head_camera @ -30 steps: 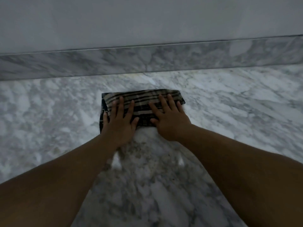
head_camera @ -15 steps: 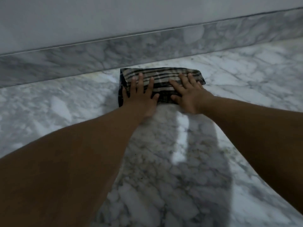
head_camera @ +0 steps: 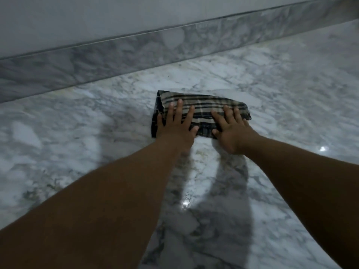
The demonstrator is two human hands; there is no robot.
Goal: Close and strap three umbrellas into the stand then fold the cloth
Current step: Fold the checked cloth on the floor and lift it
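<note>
A folded cloth (head_camera: 204, 105), beige with dark stripes, lies flat on the marble floor (head_camera: 77, 123) as a narrow rectangle. My left hand (head_camera: 175, 126) presses on its left half with straight, spread fingers. My right hand (head_camera: 231, 131) lies flat on its right half, fingers straight too. Both palms overhang the cloth's near edge. No umbrella or stand is in view.
A marble skirting (head_camera: 136, 49) runs along the base of a plain grey wall (head_camera: 97, 20) just beyond the cloth. Shiny marble floor stretches on all sides, with my arms' shadows falling on it in front.
Both hands stay flat on the folded cloth. The camera view has swung, so the cloth now sits right of centre and the wall line tilts more.
</note>
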